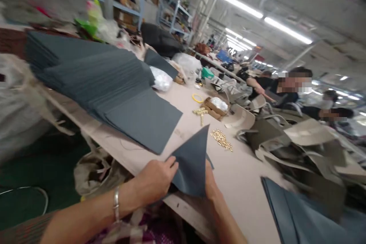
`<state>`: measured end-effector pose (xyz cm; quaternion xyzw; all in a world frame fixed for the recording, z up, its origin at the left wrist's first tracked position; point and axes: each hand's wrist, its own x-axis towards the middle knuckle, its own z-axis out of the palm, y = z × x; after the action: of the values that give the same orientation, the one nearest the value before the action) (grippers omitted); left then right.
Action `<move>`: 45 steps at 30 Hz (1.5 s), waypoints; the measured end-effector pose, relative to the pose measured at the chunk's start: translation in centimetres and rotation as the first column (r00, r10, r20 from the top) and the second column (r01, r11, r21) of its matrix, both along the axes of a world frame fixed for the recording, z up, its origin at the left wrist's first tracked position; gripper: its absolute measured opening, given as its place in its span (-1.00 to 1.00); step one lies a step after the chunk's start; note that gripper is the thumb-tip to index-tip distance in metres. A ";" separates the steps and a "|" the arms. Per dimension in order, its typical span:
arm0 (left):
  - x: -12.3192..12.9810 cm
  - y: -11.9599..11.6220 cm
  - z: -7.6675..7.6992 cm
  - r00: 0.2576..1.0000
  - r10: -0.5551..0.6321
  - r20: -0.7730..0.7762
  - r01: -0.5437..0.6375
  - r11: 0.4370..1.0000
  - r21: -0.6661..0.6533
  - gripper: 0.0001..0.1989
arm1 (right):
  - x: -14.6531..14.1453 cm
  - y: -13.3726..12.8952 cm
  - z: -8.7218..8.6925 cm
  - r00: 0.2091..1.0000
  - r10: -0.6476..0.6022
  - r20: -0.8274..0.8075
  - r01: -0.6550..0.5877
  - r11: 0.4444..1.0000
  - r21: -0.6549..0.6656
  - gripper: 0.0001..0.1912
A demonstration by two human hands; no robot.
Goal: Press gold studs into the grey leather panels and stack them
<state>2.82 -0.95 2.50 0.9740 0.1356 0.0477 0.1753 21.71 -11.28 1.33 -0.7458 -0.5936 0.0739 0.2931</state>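
Observation:
A dark blue-grey sheet (190, 164) is bent up between my two hands over the table's near edge. My left hand (157, 179), with a silver bangle at the wrist, is closed on the sheet's left side. Around its right side my right hand (211, 183) is wrapped, its fingers partly hidden behind the sheet. To the left, a fanned stack of similar sheets (114, 80) lies on the table (240, 194). Beyond the held sheet are a pile of small gold metal pieces (221, 139) and a second gold cluster (201, 112).
A small cardboard box (213, 108) and a yellow ring (197, 98) lie farther back. Grey-beige bag pieces (300, 141) pile up at the right, near other people. More dark sheets (297, 209) lie at the lower right. A fabric bag (94, 171) hangs below the table edge.

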 end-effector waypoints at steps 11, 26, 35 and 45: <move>-0.3 -0.1 -2.5 0.997 0.015 -0.082 -0.004 0.991 0.135 -0.28 | 16.6 -4.2 -0.2 0.737 -0.624 0.261 0.673 0.714 -0.194 -0.60; -1.1 0.0 -4.1 0.998 0.034 0.058 -0.040 0.995 0.096 -0.31 | 19.0 -1.6 0.5 0.720 -0.573 0.392 0.688 0.665 -0.291 -0.79; -1.0 0.3 -1.6 0.998 -0.059 -0.006 0.059 0.998 0.002 -0.46 | 10.5 -2.1 3.0 0.813 -0.569 -0.124 0.555 0.822 -0.130 -0.60; -1.6 0.8 -1.6 0.984 -0.145 0.103 0.130 0.981 0.144 -0.77 | -2.7 3.1 1.6 0.976 0.025 -0.216 -0.072 0.974 -0.214 -0.81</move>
<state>1.24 -0.13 0.88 0.9865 0.0542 0.0997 0.1182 19.02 -8.20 2.97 -0.7468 -0.5652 0.2255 0.2682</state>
